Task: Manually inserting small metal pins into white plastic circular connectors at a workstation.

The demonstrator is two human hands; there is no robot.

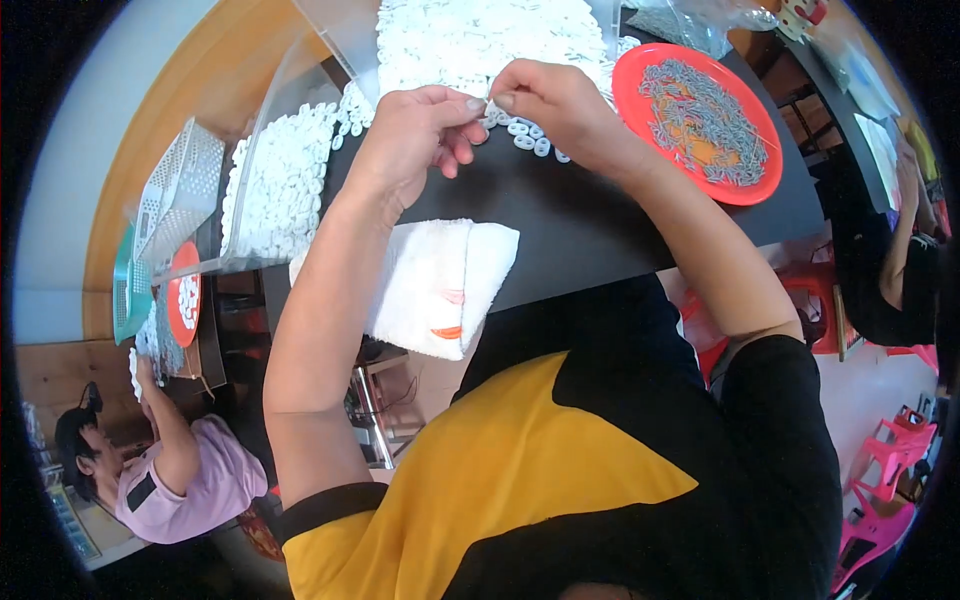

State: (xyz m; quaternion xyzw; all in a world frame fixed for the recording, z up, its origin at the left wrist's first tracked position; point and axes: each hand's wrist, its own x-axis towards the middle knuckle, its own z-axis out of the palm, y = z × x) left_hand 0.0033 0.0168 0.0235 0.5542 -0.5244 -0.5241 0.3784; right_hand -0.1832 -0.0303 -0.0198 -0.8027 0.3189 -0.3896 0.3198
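My left hand [425, 135] and my right hand [560, 110] meet fingertip to fingertip over the dark table, just in front of a large heap of small white plastic parts [490, 45]. Both pinch with thumb and forefinger at one spot; what sits between the tips is too small to make out. Beneath and beside the fingers lie several loose white oval parts [541, 147] with holes in them. To the right of my right hand, a red plate [628, 92] holds many thin grey metal pieces, like screws or pins [705, 120].
A folded white towel [425, 285] lies at the table's near edge by my left forearm. Left of it, a clear bin [243, 195] holds more white parts [285, 180]. A white basket [180, 190] stands beyond. People work at the left [190, 470] and right [895, 250].
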